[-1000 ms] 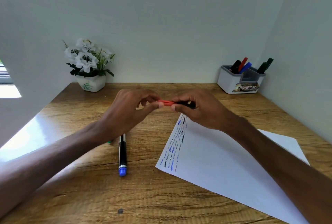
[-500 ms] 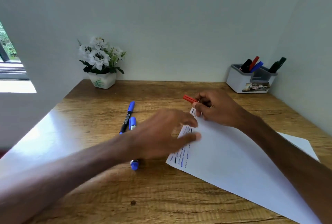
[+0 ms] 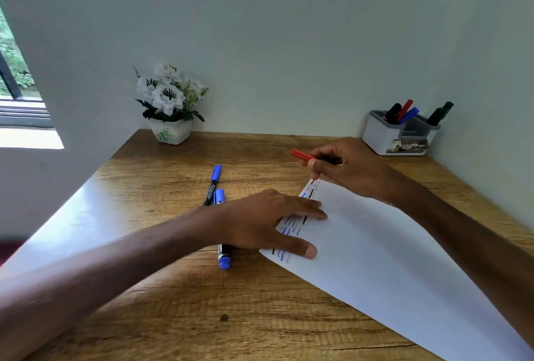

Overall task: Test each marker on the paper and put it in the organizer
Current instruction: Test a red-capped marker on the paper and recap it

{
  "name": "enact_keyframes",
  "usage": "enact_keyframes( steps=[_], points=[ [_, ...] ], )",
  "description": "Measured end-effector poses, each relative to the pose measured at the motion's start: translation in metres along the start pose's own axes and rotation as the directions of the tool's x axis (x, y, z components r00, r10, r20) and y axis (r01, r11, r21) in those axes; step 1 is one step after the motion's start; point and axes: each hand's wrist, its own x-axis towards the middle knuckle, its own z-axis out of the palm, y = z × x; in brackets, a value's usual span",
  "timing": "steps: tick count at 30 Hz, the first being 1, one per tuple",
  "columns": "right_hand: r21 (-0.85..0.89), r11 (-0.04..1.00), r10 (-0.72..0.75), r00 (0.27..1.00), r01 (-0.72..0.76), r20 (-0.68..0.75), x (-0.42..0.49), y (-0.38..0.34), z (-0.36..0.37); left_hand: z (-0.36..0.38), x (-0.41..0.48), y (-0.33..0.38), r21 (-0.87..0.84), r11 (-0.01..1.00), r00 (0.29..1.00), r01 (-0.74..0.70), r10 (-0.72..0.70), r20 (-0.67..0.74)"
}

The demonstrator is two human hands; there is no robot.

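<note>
**Wooden desk hosts a marker test**

Wooden desk (image 3: 173, 317) in a pale corner: the left hand (image 3: 268, 222) presses the left edge of the paper (image 3: 390, 274), fingers straight and spread. The right hand (image 3: 346, 169) curls its fingers around a red marker (image 3: 300, 154) at the sheet's far corner. Two blue markers (image 3: 212, 184) lie left of the paper. The organizer (image 3: 378, 141), far right, holds several markers.
</note>
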Motion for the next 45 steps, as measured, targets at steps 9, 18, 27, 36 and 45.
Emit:
enact_keyframes(
  steps=[9, 18, 27, 36, 45],
  points=[
    [-0.020, 0.998, -0.065, 0.995, 0.064, -0.075, -0.010, 0.028, 0.020, -0.002, 0.000, 0.004, -0.108, 0.992, 0.948, 0.060, -0.091, -0.304],
    [-0.153, 0.971, -0.199, 0.977, 0.185, -0.080, -0.020, 0.014, 0.032, 0.001, 0.002, -0.015, 0.141, 0.984, 0.847, 0.107, -0.015, -0.532],
    [-0.253, 0.965, -0.084, 0.996, 0.070, -0.043, -0.023, 0.011, 0.024, -0.008, 0.002, -0.023, 0.397, 0.908, 0.862, 0.135, 0.090, -0.500],
    [0.885, 0.465, 0.167, 0.982, 0.000, -0.088, -0.018, 0.034, -0.015, -0.006, -0.001, -0.028, 0.108, 0.992, 0.825, 0.070, 0.003, -0.566],
    [0.722, 0.688, 0.186, 0.979, -0.072, -0.079, -0.022, 0.026, 0.018, -0.005, -0.001, -0.014, -0.016, 0.996, 0.930, 0.086, -0.086, -0.357]
  ],
)
